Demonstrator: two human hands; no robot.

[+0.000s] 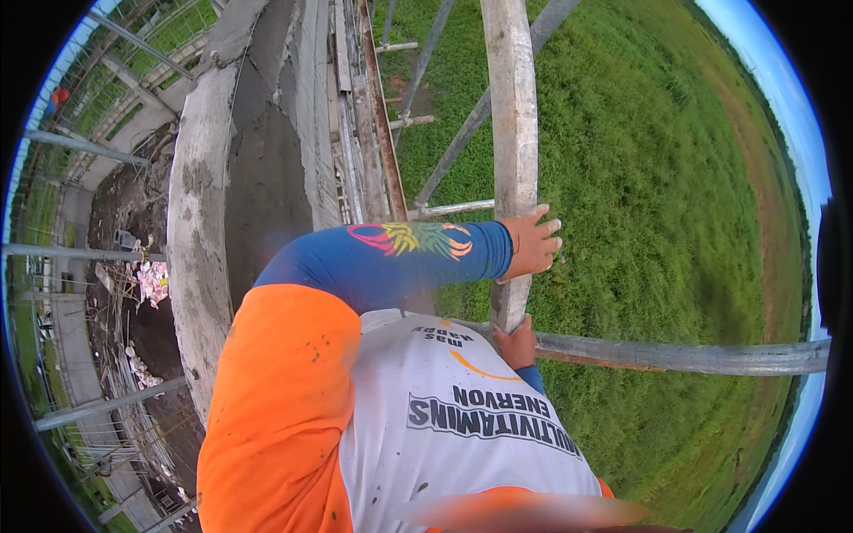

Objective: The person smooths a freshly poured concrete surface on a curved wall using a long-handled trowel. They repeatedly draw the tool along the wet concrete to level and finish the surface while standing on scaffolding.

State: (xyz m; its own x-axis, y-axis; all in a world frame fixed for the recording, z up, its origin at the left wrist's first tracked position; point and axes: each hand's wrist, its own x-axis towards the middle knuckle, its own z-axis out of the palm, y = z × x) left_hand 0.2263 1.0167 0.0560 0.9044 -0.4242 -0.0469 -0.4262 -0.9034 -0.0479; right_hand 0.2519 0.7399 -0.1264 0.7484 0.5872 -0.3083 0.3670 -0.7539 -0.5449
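A long, pale, worn rectangular bar (514,115) runs from the top of the view down to my chest. My left hand (530,246), below a blue arm sleeve with a coloured print, lies over the bar with its fingers curling past the right edge. Lower down, my right hand (515,343) grips the bar's near end, its thumb against the surface and its other fingers mostly hidden. Just below that end, a galvanised scaffold tube (684,354) passes crosswise beside my right hand. Left of my arm stands a concrete wall (197,195) with a grey band of mortar (267,169).
Rusty and grey scaffold pipes (382,115) run beside the wall. A diagonal brace (462,133) passes behind the bar. Far below on the right spreads green grass (657,204). On the left lie dark soil (151,329), pale sacks (151,282) and more metal tubes (84,147).
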